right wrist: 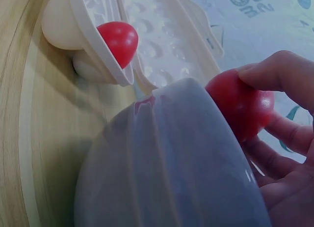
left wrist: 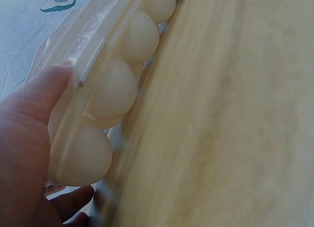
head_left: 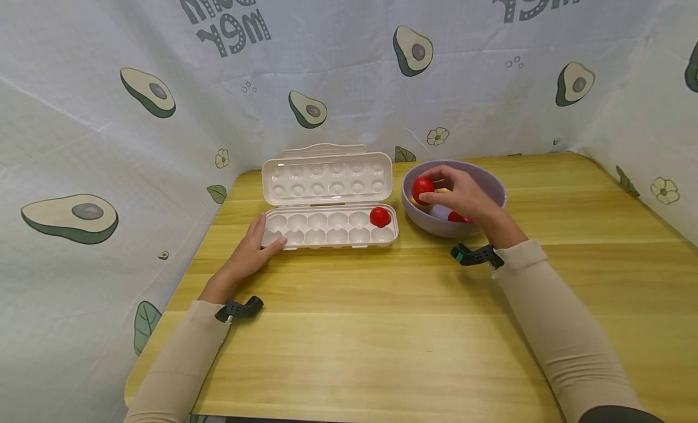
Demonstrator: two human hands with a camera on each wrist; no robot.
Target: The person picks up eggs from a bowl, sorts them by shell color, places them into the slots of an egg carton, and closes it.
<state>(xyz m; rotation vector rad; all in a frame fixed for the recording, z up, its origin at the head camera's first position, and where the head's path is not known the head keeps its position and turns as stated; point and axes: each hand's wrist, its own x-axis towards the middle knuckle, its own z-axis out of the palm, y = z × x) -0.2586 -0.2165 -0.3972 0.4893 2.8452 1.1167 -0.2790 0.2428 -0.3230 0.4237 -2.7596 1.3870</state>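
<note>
At the back of the table an egg box of cream plastic lies open, its lid tipped back. One red egg sits in a back-row cup at its right end. My left hand grips the box's left end, thumb on the rim and fingers partly hidden around the end. Over the left side of a lilac bowl, my right hand pinches another red egg between thumb and fingers. Inside the bowl, partly hidden by that hand, are a red piece and something yellowish.
The wooden table extends in front of the box and bowl. A white curtain printed with avocados hangs right behind them and along both sides. Each wrist wears a dark camera mount.
</note>
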